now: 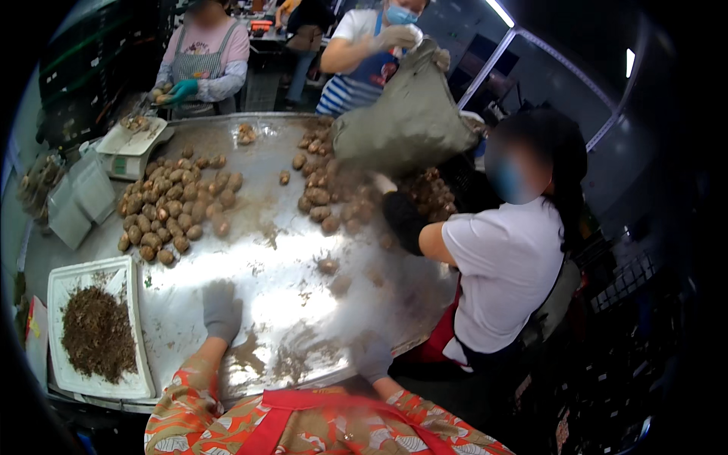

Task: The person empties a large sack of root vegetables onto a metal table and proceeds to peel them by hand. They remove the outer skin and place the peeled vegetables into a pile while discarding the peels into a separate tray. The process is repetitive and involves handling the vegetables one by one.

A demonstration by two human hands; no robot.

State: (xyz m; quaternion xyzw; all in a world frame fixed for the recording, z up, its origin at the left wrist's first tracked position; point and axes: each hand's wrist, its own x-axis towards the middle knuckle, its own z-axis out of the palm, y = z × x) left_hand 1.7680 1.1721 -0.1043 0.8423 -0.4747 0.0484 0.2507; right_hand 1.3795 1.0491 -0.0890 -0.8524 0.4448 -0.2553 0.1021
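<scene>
My left hand [222, 311], in a grey glove, lies palm down on a metal worktable [193, 287] and holds nothing. My right hand [371, 355], also in a grey glove, is by the table's near edge; blur hides its fingers. Beyond my left hand a heap of brown taro-like tubers [170, 202] covers the left part of the table. A second heap of tubers [318, 196] lies at the far right, beneath a greenish woven sack [404, 122]. A few loose tubers [328, 265] are scattered between that heap and my right hand.
A white foam tray [132, 335] holding dark brown debris stands at left. Behind it are clear plastic containers [85, 193] and a weighing scale [129, 147]. One co-worker [367, 62] grips the sack; another [500, 250] reaches under it. A third person [207, 62] holds tubers.
</scene>
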